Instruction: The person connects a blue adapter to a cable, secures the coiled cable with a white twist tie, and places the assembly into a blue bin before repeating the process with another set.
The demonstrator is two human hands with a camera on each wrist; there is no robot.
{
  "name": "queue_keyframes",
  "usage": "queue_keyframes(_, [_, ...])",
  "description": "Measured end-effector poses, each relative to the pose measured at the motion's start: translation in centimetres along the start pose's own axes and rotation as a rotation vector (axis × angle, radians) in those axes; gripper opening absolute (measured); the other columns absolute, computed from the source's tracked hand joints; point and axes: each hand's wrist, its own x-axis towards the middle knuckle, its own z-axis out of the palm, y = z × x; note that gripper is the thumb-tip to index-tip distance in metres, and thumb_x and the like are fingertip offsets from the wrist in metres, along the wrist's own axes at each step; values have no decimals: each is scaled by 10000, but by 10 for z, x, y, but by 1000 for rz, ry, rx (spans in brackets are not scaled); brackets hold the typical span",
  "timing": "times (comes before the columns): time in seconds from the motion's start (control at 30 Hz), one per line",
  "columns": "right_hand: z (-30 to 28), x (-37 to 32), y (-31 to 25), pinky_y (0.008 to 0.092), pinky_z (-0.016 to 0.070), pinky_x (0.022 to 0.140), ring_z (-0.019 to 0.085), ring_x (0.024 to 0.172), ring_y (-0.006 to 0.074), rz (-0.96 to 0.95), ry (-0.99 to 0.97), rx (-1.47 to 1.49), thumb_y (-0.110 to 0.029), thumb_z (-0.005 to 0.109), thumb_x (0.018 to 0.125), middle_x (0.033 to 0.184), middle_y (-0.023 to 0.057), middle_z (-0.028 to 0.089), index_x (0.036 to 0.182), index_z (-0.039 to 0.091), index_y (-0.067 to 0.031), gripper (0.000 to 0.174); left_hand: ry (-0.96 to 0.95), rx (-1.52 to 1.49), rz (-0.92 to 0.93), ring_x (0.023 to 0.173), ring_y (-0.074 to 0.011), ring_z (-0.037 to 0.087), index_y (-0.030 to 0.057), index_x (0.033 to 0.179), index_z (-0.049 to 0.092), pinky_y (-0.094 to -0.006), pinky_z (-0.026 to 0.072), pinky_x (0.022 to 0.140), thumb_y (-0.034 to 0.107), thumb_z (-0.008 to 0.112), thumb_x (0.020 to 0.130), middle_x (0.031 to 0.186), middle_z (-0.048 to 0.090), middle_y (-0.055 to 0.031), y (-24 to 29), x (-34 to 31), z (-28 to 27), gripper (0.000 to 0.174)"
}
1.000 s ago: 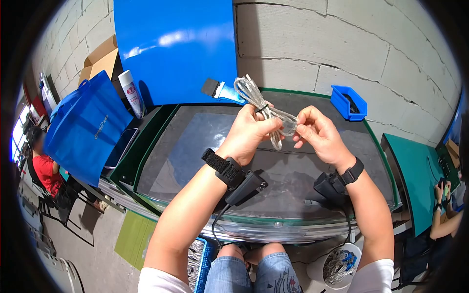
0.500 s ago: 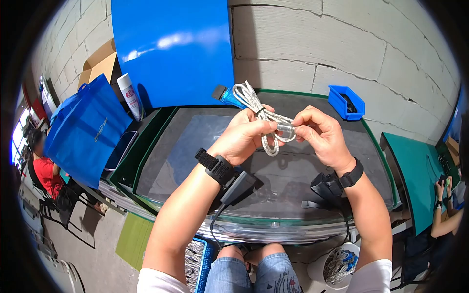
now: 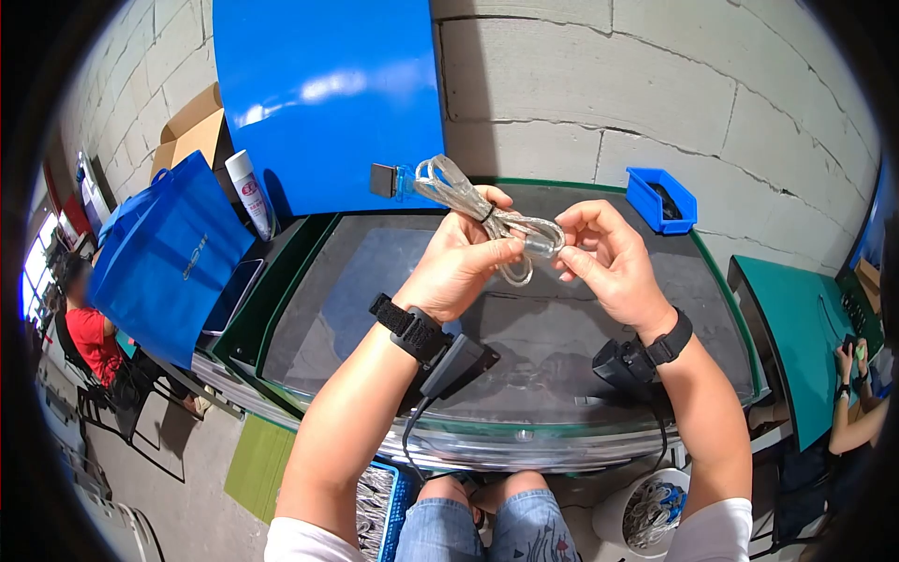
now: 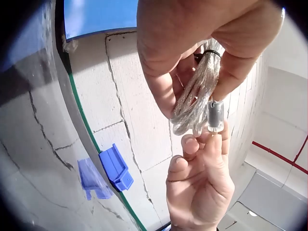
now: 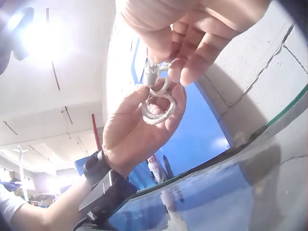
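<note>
A bundled silver-clear cable [image 3: 453,190] lies in my left hand [image 3: 457,262], which grips it around the middle near a thin black tie [image 4: 211,52]. From the far end of the bundle sticks a translucent blue connector [image 3: 404,182] with a dark, flat end. A grey cylinder in clear plastic [image 4: 215,115] sits on the cable between the two hands. My right hand [image 3: 611,258] pinches the cable end beside this cylinder with thumb and forefinger. One cable loop [image 5: 159,118] hangs below the left hand's fingers.
Beneath the hands is a dark, glossy work surface [image 3: 552,342]. A small blue bin [image 3: 661,200] stands at its back right, a spray can [image 3: 251,192] and blue bag [image 3: 154,253] at left. Below are a blue basket [image 3: 401,506] and a white bucket [image 3: 611,520], both with cables.
The bundle has shifted slightly left and turned, so the blue connector now points further left. Both hands have kept hold of the cable.
</note>
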Motion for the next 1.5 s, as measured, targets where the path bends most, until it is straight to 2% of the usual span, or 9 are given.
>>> queue_keyframes(0.83, [-7, 1, -3, 201, 462, 668, 522, 773, 61, 17, -82, -59, 17, 578, 796, 856, -1, 534, 936, 556, -12, 145, -54, 1, -81, 956, -157, 571, 101, 1049, 481, -298, 448, 830, -7, 666, 750, 1006, 588, -54, -2, -2, -2, 368])
queue_keyframes(0.93, [-9, 3, 0, 239, 461, 712, 526, 809, 98, -94, -101, -337, 3, 597, 774, 870, 15, 522, 940, 558, -22, 173, -27, 5, -14, 1039, -170, 530, 97, 1117, 491, -335, 421, 886, 96, 663, 788, 1099, 560, -62, -2, -1, 0, 371])
queue_keyframes(1.0, [-4, 3, 3, 272, 452, 763, 528, 862, 147, -270, -131, -580, -21, 620, 752, 917, 43, 509, 934, 564, -30, 191, 14, 3, -53, 1110, -183, 481, 90, 1202, 476, -373, 387, 933, 217, 640, 826, 1175, 522, -60, 0, 0, 1, 429])
queue_keyframes(1.17, [8, 2, 7, 340, 433, 876, 532, 1037, 231, -136, -216, -423, -229, 734, 742, 1147, 110, 524, 1234, 434, -50, 604, -98, 110, -107, 1294, -230, 301, 113, 1420, 232, -425, 269, 1046, 346, 633, 832, 1441, 217, -125, 1, -2, 3, 748])
queue_keyframes(1.27, [11, 0, 5, 334, 461, 789, 604, 891, 212, 28, -368, -436, -169, 699, 756, 972, 122, 612, 1159, 467, -25, 487, -211, 221, -175, 1334, -249, 237, 95, 1430, 193, -413, 232, 1063, 321, 660, 816, 1458, 196, -152, 7, -6, 5, 804])
queue_keyframes(1.3, [9, -1, 4, 334, 461, 789, 604, 891, 212, 26, -378, -448, -169, 699, 756, 972, 122, 612, 1159, 467, -25, 487, -169, 220, -194, 1293, -231, 309, 80, 1412, 240, -394, 256, 1051, 249, 672, 808, 1388, 326, -157, -1, -4, 0, 761])
queue_keyframes(1.4, [3, 4, -8, 324, 460, 728, 596, 809, 179, -30, -301, -521, -127, 668, 749, 869, 106, 614, 1086, 505, -10, 392, -108, 86, -307, 1223, -206, 391, 73, 1376, 305, -363, 321, 991, 170, 670, 786, 1282, 449, -126, -2, -5, -6, 702])
queue_keyframes(1.43, [0, 4, -18, 311, 454, 714, 574, 784, 162, 30, -234, -562, -118, 659, 745, 845, 98, 602, 1059, 517, -4, 363, -127, 104, -314, 1131, -176, 460, 60, 1320, 362, -342, 381, 891, 92, 631, 771, 1198, 510, -81, 0, 0, -12, 612])
queue_keyframes(1.5, [-11, 0, -32, 282, 438, 680, 512, 737, 117, 125, -95, -576, -106, 647, 738, 795, 79, 571, 1011, 532, 4, 315, 135, 94, -251, 1038, -168, 493, 41, 1267, 391, -324, 406, 808, 22, 583, 753, 1196, 504, -99, -1, 0, -14, 550])
